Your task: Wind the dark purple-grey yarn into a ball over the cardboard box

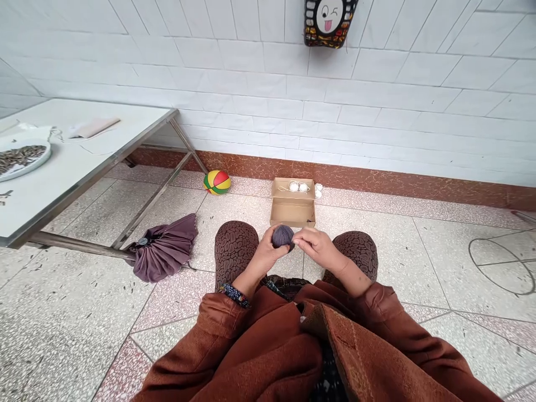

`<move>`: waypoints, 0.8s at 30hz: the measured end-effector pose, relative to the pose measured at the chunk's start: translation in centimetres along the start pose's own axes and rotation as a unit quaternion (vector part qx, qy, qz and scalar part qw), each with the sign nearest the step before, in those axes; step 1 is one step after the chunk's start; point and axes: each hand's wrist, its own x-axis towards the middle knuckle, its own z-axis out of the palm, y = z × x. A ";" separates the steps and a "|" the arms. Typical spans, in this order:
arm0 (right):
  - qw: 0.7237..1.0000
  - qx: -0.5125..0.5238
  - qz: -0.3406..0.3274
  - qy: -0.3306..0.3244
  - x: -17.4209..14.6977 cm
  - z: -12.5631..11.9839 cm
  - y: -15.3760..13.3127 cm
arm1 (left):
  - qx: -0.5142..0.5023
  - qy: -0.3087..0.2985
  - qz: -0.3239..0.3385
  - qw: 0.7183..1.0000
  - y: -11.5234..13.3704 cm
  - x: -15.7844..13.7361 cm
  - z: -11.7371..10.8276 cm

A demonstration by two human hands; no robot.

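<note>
A ball of dark grey-purple yarn [282, 237] sits in my left hand [266, 249], whose fingers and thumb wrap round its left side and underside. My right hand [317, 244] is closed in a pinch right beside the ball. What lies between its fingertips is too small to make out. In front of my hands, an open cardboard box [293, 212] stands on the floor between my knees and the wall. White yarn balls [298, 186] rest in its raised lid, and small white balls [319, 190] lie just to the right of it.
At left stands a metal-framed table [138, 129] with a tray [44, 159] of dark seeds or scraps and a folded cloth. Beneath its edge lies a purple umbrella [167, 248]. A coloured ball [217, 182] is near the wall, a wire ring [502, 265] at right, a basket [330, 36] above.
</note>
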 end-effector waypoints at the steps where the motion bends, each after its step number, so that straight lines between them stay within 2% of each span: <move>1: 1.000 0.001 0.005 0.012 0.5 -0.2 0.4 | -0.001 -0.026 -0.005 1.000 0.2 -0.2 0.1; 4: 0.997 0.031 0.046 0.055 1.5 0.2 1.9 | -0.046 -0.103 -0.020 0.993 1.0 -1.0 0.4; 7: 0.988 0.082 0.100 0.087 1.2 1.7 3.3 | -0.146 -0.137 -0.042 0.979 1.7 -1.6 0.5; 9: 0.983 0.108 0.127 0.080 0.4 2.9 3.9 | -0.205 -0.146 -0.071 0.965 2.0 -1.8 0.5; 13: 0.984 0.102 0.138 0.049 -1.6 4.4 4.4 | -0.249 -0.104 -0.082 0.959 2.1 -1.6 0.5; 18: 0.990 0.048 0.127 0.027 -2.7 4.7 4.3 | -0.272 -0.060 -0.086 0.957 1.5 -0.8 0.5; 21: 0.995 0.021 0.094 -0.019 -3.0 4.6 3.4 | -0.271 -0.039 -0.080 0.958 1.0 -0.4 0.5; 24: 0.996 0.037 0.046 -0.063 -3.1 3.5 1.8 | -0.223 -0.004 -0.051 0.974 0.4 -0.2 0.2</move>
